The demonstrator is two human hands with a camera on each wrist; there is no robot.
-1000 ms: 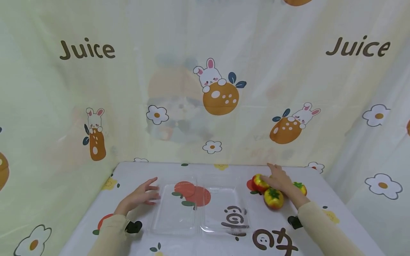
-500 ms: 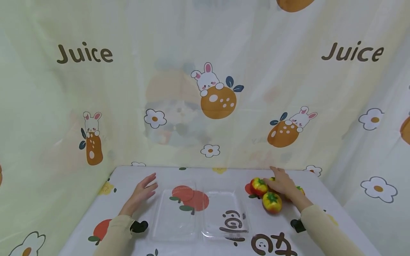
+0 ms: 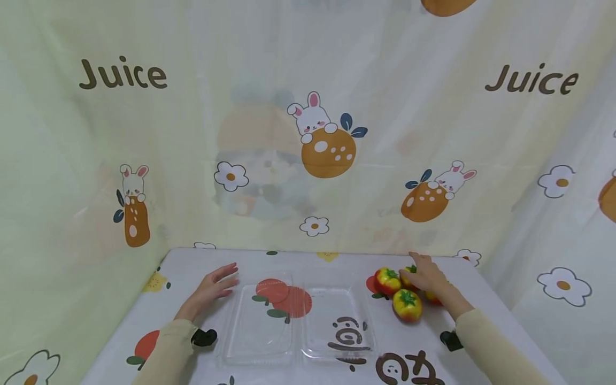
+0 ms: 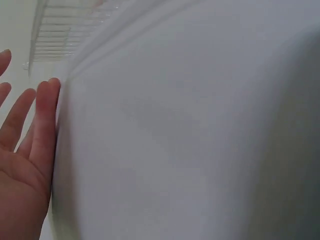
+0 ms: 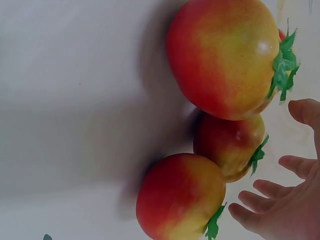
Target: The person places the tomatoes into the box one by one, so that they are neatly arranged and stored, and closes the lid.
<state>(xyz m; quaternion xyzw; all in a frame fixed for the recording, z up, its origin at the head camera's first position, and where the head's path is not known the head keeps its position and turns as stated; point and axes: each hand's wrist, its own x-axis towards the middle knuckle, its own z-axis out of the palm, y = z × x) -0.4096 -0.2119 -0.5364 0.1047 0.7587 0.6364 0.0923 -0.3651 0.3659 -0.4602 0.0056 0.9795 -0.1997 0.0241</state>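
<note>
Right hand (image 3: 430, 276), fingers spread apart, has shifted rightward, baring the leftmost fruit (image 3: 385, 282) and leaving it ungrasped.

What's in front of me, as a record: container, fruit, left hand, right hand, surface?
container: open, clear, rectangular plastic box, two halves side by side
fruit: four round red-and-yellow fruits with green leafy tops, right of the box
left hand: extended by the box's left edge, holding nothing
right hand: spread over the fruits, none in its grip
surface: white cloth with printed pictures

Clear container (image 3: 260, 359) and fruits (image 3: 407, 306) on white table (image 3: 192, 262)
</note>
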